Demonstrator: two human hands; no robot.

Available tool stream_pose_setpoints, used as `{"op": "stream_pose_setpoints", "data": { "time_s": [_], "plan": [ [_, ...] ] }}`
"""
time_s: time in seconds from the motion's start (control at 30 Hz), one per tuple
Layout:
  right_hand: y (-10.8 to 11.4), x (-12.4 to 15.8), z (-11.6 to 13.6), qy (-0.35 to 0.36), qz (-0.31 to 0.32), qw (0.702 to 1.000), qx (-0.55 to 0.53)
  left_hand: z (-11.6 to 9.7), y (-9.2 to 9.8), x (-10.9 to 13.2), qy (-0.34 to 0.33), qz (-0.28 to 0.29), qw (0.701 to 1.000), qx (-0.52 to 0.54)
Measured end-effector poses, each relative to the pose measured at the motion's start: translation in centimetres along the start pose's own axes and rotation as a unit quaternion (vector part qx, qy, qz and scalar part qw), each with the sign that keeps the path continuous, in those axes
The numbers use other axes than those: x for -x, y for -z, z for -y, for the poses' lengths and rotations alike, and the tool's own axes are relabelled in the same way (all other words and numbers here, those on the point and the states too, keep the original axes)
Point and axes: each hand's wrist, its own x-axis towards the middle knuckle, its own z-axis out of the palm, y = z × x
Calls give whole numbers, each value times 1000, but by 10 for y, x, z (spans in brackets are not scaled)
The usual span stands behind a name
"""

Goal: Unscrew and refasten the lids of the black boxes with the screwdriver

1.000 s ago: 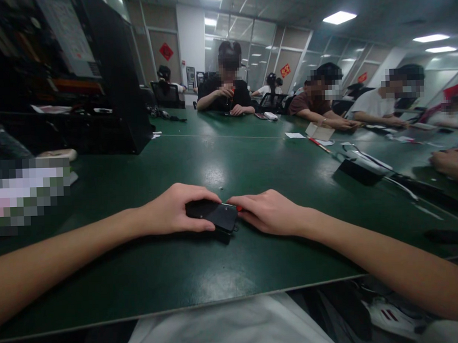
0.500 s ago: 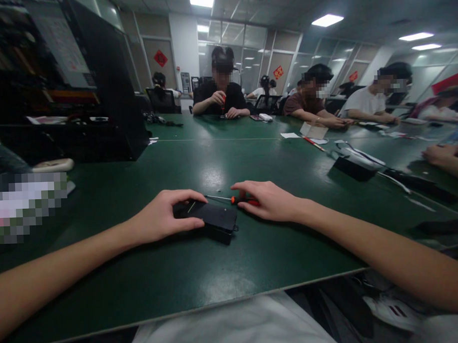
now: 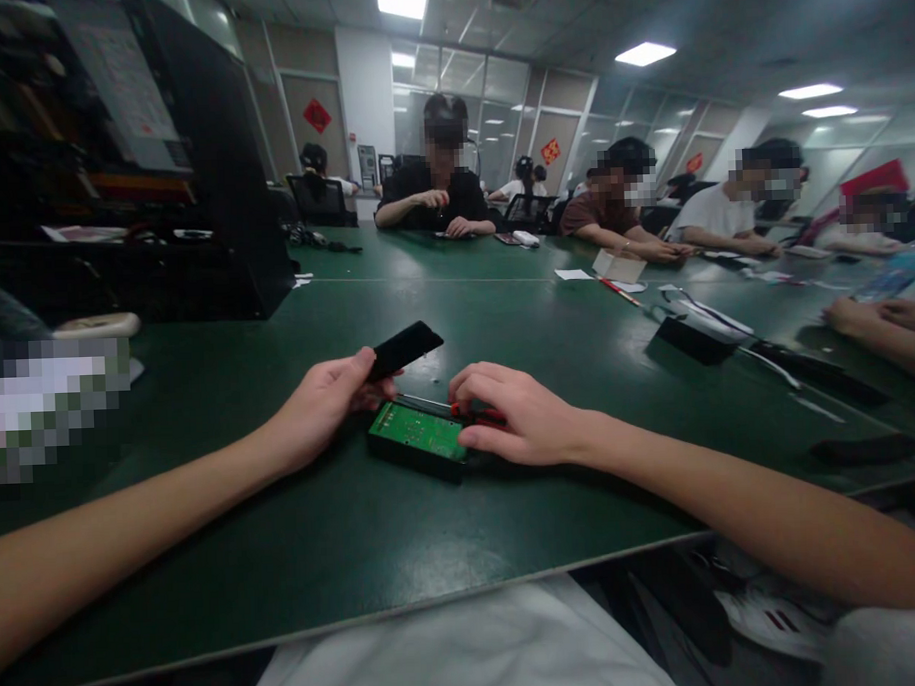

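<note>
My left hand [image 3: 331, 397] is closed on a flat black cover [image 3: 409, 350], held tilted above the table. Below it on the green table lies a black box [image 3: 413, 461], its upper side uncovered and showing a green circuit board [image 3: 420, 431]. At the box's right end, my right hand [image 3: 516, 411] curls around the red and black handle of a screwdriver [image 3: 427, 400]. The metal shaft points left along the box's far side. The right thumb reaches the board's right corner; whether it presses there I cannot tell.
A large black cabinet [image 3: 218, 171] stands at the left, near a pixelated stack [image 3: 47, 407]. At the right lie a black box [image 3: 694, 341], a white cable [image 3: 781, 369] and other dark parts. Several people sit around the table, one directly opposite [image 3: 441, 198].
The black cover has come off the box and is raised in my left hand, baring the green board. My right hand has moved slightly left, to the box's end, with its fingers more curled.
</note>
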Motion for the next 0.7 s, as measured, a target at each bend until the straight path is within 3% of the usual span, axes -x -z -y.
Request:
{"op": "stream_pose_setpoints", "data": {
  "time_s": [0.1, 0.27, 0.4, 0.5, 0.6, 0.7],
  "plan": [
    [-3, -9, 19, -31, 19, 999, 5, 1, -2, -2, 39, -7, 998, 52],
    [-9, -22, 43, -97, 79, 991, 51, 1, -3, -1, 47, 40, 997, 53],
    [0, -21, 54, -90, 89, 991, 38, 0, -3, 0, 55, 78, 995, 44],
    [26, -7, 63, -90, 56, 994, 25, -4, -6, 4, 34, 110, 993, -42],
    [67, 26, 62, -160, -24, 984, 76, -9, -9, 10, -18, 133, 971, -199],
    [117, 80, 41, -312, -121, 918, 213, -12, -12, 14, -51, 153, 944, -287]
  ]
}}
